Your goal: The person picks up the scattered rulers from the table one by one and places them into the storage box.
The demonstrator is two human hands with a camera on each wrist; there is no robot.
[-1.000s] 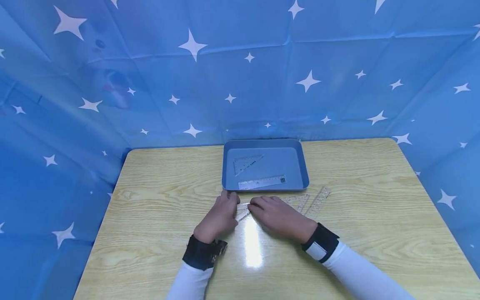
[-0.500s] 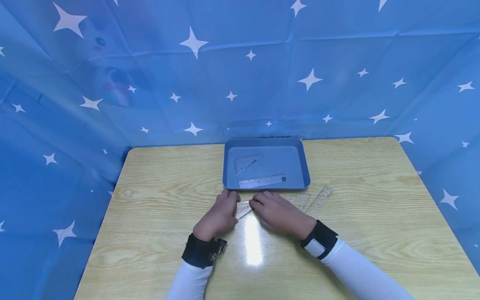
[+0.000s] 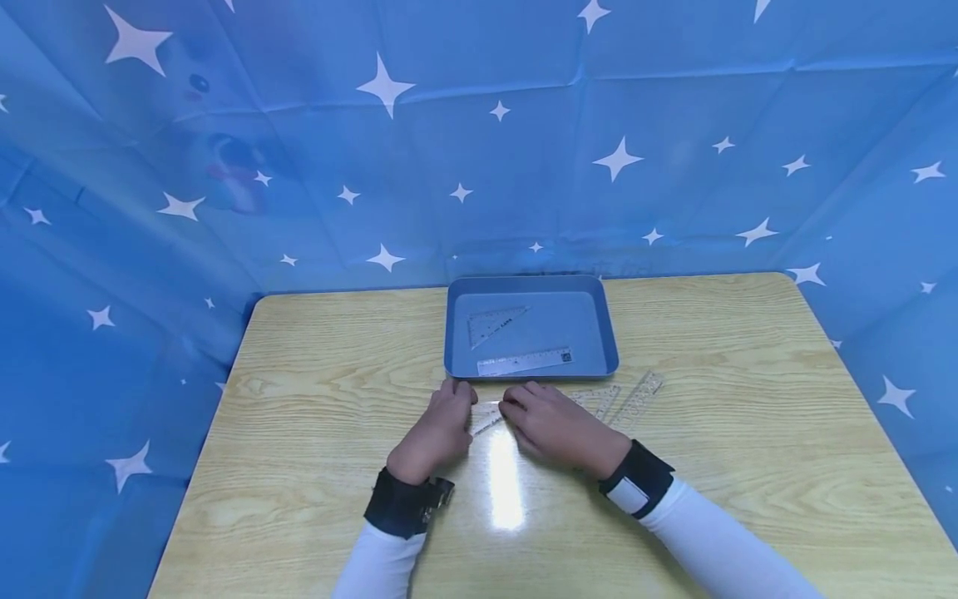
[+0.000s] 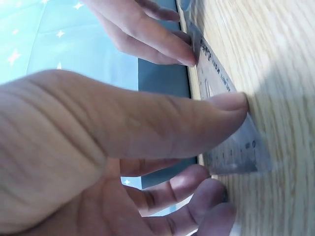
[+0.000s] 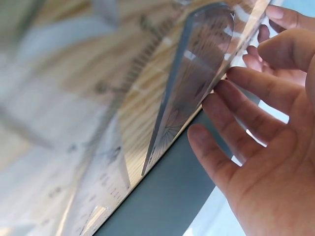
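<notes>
A clear set square (image 3: 486, 420) lies in front of the tray, between my two hands. My left hand (image 3: 441, 424) holds its near left end; in the left wrist view the thumb lies across the printed set square (image 4: 234, 155) and the other fingers bend at its far edge. My right hand (image 3: 550, 424) is at its other end, with a fingertip on the printed edge in the left wrist view. Close under the right fingers, the right wrist view shows a clear piece with a rounded end and radiating lines (image 5: 192, 73). The right palm hides part of these pieces from above.
A blue tray (image 3: 609, 358) stands at the table's back, holding another set square (image 3: 490, 326) and a clear ruler (image 3: 524, 362). Right of my right hand lie a clear triangular piece (image 3: 602, 401) and a ruler (image 3: 636, 399). A starry blue cloth (image 3: 524, 166) hangs behind the wooden table (image 3: 748, 399).
Both hands stay nearly in place at the set square. The right fingertips have risen slightly in the head view, and the view itself has shifted a little. The tray's contents are unchanged.
</notes>
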